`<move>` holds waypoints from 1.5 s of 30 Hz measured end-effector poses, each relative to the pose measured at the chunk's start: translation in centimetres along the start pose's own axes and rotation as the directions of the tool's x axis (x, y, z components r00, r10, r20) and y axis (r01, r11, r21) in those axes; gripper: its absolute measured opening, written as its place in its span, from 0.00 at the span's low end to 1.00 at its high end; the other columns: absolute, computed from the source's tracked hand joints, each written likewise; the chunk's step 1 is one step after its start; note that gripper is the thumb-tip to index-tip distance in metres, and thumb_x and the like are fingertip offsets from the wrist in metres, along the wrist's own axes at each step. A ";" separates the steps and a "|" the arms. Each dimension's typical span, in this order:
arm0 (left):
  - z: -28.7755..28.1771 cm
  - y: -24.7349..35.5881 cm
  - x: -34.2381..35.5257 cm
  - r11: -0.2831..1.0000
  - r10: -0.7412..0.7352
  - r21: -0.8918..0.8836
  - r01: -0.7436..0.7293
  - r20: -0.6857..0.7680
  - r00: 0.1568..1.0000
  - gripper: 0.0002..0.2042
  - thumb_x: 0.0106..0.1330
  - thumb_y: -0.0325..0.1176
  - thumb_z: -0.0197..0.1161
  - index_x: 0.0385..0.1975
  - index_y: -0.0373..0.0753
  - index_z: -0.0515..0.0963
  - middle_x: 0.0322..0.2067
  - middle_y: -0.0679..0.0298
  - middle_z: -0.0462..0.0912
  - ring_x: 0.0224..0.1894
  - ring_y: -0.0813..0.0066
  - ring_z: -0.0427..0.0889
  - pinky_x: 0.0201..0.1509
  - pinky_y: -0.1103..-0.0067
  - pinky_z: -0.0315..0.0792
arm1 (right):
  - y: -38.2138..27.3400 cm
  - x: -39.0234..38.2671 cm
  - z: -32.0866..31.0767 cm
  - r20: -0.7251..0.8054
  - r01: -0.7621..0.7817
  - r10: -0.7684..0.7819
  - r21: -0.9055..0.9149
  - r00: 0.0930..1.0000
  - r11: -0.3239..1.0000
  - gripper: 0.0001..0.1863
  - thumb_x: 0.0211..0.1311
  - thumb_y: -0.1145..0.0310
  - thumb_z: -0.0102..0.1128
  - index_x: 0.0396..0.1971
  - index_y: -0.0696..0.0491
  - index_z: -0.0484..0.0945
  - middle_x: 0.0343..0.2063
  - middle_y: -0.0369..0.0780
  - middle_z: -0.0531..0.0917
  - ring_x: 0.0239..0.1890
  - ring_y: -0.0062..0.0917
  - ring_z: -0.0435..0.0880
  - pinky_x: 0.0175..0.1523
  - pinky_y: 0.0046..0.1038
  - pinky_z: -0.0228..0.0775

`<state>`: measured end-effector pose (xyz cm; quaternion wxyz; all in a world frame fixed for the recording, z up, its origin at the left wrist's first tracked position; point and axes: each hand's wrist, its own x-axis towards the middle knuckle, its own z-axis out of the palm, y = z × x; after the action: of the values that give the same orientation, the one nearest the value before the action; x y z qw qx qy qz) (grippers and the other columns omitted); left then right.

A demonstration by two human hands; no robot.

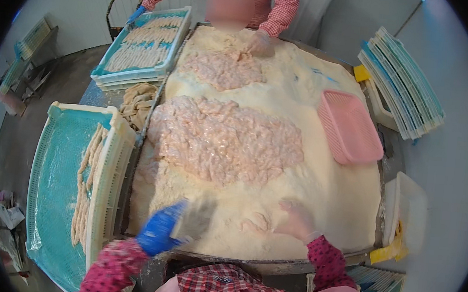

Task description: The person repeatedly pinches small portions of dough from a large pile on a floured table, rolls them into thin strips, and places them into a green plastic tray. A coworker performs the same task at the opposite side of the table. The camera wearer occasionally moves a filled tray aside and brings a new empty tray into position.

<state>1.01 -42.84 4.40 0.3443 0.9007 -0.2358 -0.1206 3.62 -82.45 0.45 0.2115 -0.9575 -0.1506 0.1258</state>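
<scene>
Raw meat (226, 140): main pile sits mid-bed on the pale powder (328, 210), so plenty looks left. Near tray (111, 185), at left, has only a few coated strips (87, 183) along its right side; teal mesh (56, 175) otherwise bare. Reads as early for that tray. Left hand (161, 228): fingers spread, nothing visible held. Right hand (296, 221): blurred beside a small piece (256, 223), grip can't tell.

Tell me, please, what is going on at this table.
The person's blue-gloved left hand is open over the pale powder; the right hand is beside a small pink strip. A large meat-like heap lies mid-table. Opposite, a co-worker's hand is at a smaller heap. Pale strips lie in the nearer tray.
</scene>
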 end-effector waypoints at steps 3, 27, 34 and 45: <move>8.6 1.5 4.1 0.949 0.271 0.115 -0.293 0.175 0.946 0.43 0.43 0.34 0.69 0.63 0.37 0.55 0.61 0.52 0.60 0.62 0.56 0.59 0.64 0.69 0.54 | -3.2 0.6 3.2 -0.250 0.301 -0.333 -0.160 0.909 0.940 0.31 0.34 0.54 0.70 0.43 0.52 0.75 0.33 0.40 0.79 0.40 0.35 0.77 0.46 0.38 0.67; 17.6 8.0 9.0 0.107 -0.145 -0.991 0.081 0.065 0.987 0.28 0.67 0.37 0.49 0.65 0.40 0.48 0.59 0.61 0.63 0.56 0.72 0.66 0.61 0.78 0.58 | -7.7 0.1 6.3 -0.553 0.020 0.099 0.205 0.827 0.979 0.29 0.66 0.52 0.28 0.57 0.55 0.66 0.59 0.51 0.62 0.65 0.43 0.54 0.69 0.40 0.34; 30.6 -4.2 10.5 -0.394 -0.518 -0.537 -0.745 -0.540 0.663 0.21 0.72 0.44 0.38 0.60 0.41 0.60 0.54 0.63 0.69 0.51 0.72 0.71 0.55 0.76 0.66 | -14.3 4.9 6.0 -0.396 0.424 -0.167 0.753 0.903 0.503 0.34 0.65 0.46 0.34 0.61 0.58 0.59 0.63 0.50 0.57 0.67 0.38 0.51 0.68 0.33 0.39; -8.9 2.3 0.1 0.240 -0.673 -0.876 -0.419 -0.461 0.578 0.23 0.67 0.46 0.51 0.55 0.38 0.63 0.45 0.61 0.74 0.38 0.73 0.74 0.43 0.73 0.73 | -5.4 17.6 3.2 -0.398 0.083 -0.212 -0.316 0.893 0.945 0.11 0.40 0.74 0.60 0.29 0.53 0.76 0.26 0.42 0.77 0.33 0.40 0.76 0.39 0.39 0.67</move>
<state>3.71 -39.35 12.47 0.8649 0.4505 0.1637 0.1489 17.63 -70.58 -3.10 0.1056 -0.9677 -0.1904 -0.1268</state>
